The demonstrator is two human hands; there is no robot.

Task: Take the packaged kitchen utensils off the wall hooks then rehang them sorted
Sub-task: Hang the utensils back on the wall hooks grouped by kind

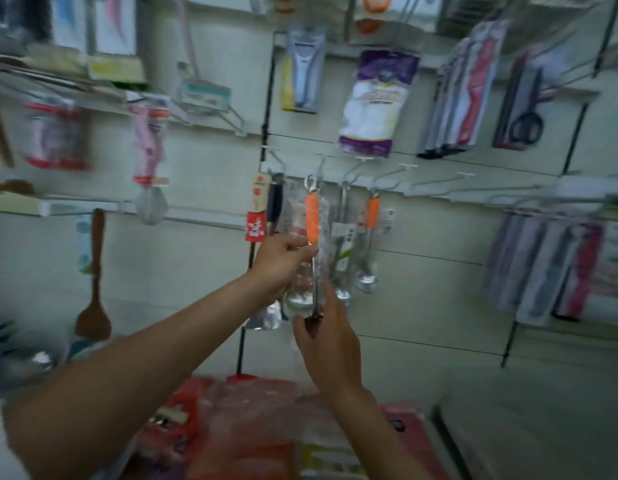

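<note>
Right hand (330,344) nearest, fingers curled round lower end of packaged orange-handled utensil (312,223). Left hand (283,261) higher, fingers pinching sleeve just below orange grip. Utensil's long axis upright, running from right hand past left up to wall hook (322,165). Whether its top is on or off hook: cannot tell. Second orange-handled utensil (371,216) hangs on next hook, to right.

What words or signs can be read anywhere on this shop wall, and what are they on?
"味": white character on the red paper tag hanging with the leftmost utensil.
On the purple and white pouch: print blurred, unreadable.
On the blue and white card: blurred, unreadable.
On the clear-wrapped orange-handled utensil, held by the left hand and right hand: nothing readable.
On the small white labels among the hanging spoons: too small.
</note>
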